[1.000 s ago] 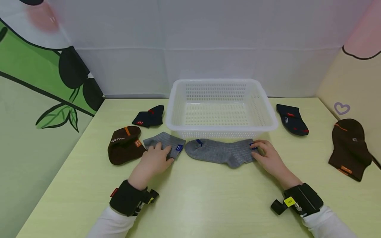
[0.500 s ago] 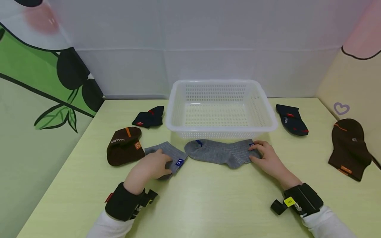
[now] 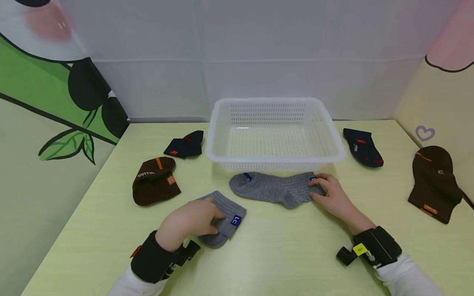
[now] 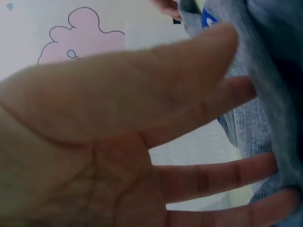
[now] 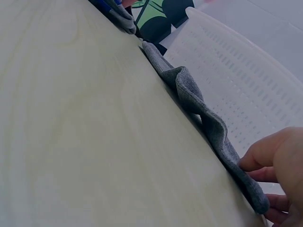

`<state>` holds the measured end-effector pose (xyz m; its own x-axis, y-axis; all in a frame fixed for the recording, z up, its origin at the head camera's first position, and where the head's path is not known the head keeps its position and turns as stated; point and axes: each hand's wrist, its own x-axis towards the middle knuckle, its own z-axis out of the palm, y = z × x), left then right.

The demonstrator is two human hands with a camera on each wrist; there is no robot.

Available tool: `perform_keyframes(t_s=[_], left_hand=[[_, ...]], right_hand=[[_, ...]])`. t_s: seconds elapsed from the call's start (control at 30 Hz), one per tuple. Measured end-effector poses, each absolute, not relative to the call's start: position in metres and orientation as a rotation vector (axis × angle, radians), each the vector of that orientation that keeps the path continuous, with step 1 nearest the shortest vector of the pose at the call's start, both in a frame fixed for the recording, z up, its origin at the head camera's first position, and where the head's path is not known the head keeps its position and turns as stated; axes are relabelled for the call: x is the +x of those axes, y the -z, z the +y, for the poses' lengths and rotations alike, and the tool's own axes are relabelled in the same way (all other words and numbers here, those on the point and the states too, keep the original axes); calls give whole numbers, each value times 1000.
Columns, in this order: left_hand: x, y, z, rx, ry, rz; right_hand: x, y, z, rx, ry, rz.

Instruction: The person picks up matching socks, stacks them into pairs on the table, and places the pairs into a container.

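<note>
Under my left hand (image 3: 194,220) is a folded grey sock (image 3: 228,211) with a blue label, pinched between thumb and fingers. In the left wrist view, the fingers (image 4: 218,177) reach to the sock's knit (image 4: 251,123), part of which stands up at the right. A second grey sock (image 3: 272,189) lies stretched lengthwise in front of the white basket. Its cuff is pinched by my right hand (image 3: 333,195). The right wrist view has the thumb (image 5: 262,153) against that cuff, with the sock's edge (image 5: 208,123) rippled along the table.
Behind the grey socks stands a white perforated basket (image 3: 275,160). To the left lie a brown sock (image 3: 153,185) and a dark sock (image 3: 185,144). A dark sock (image 3: 363,148) and a brown sock (image 3: 435,185) lie to the right. Walls border the pale table (image 3: 281,255).
My left hand has drawn the folded grey sock toward me and to the right, away from the left brown sock. My right hand has stayed at the long sock's cuff.
</note>
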<state>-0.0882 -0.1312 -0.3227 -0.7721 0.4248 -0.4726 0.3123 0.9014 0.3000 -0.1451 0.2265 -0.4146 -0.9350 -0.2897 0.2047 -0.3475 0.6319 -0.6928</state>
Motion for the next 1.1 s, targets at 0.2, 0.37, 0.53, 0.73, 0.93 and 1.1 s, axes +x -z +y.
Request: perform_keyframes(t_s=[0.2,0.37,0.53,0.73,0.93,1.1], left_hand=[[-82,321,-120,567,-238,2481],[-80,324,-116,599,-187,2472],[-79,328,-111,647,-144,2471],[-77,328,-106,708,-137,2482],[-73,331,-101,776,-161,2487],[-70,331,-98,831,-160,2483]], right_hand=[[-146,415,227,526,-1212,-2788],[-146,415,226,514,-1215,-2804],[-145,414,226,513,-1221,-2805],[-146,411,227,482,-1270,-2787],[-143,404,220,411,-1378,-2652],[-129,395,205,627,-1375,-2567]])
